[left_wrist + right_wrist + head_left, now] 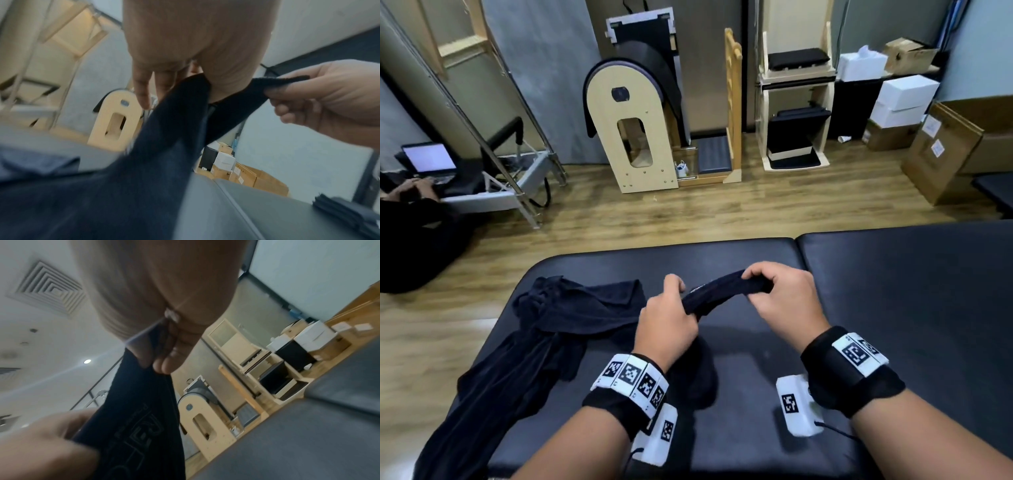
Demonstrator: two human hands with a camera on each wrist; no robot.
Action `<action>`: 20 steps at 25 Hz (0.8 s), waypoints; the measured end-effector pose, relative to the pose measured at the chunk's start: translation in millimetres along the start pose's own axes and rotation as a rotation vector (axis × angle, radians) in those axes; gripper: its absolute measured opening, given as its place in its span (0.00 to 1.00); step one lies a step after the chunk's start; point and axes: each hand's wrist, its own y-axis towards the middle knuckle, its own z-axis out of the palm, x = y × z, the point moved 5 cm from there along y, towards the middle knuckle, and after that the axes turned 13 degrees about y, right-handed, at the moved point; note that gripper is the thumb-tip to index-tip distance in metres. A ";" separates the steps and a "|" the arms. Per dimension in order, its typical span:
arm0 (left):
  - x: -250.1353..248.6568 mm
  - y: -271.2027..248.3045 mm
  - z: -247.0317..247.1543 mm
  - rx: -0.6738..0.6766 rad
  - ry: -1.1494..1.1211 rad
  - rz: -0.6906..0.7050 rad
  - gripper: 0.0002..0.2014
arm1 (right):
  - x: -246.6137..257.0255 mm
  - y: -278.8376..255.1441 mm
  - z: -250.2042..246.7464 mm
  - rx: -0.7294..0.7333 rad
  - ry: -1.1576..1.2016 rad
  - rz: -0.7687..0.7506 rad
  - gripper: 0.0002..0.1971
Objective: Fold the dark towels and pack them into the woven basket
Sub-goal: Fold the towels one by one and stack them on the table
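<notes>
A loose pile of dark towels [558,329] drapes off the padded table's [893,291] left edge, beside it the left hand [666,320] and right hand [786,296] pinch one dark towel [717,294] taut above the bare black padding.

Both hands [164,344] gripping dark towel [139,418]

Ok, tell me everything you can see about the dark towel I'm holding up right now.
The held towel is dark navy, soft ribbed cloth with a faint tone-on-tone logo. It is bunched into a band, lifted above the black padded table. The left hand grips one end and the right hand pinches the other; its lower part hangs to the table.
</notes>
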 end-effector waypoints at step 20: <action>-20.2 113.2 -75.6 0.311 -0.302 0.374 0.18 | -21.1 71.8 -114.8 -0.098 -0.264 0.470 0.05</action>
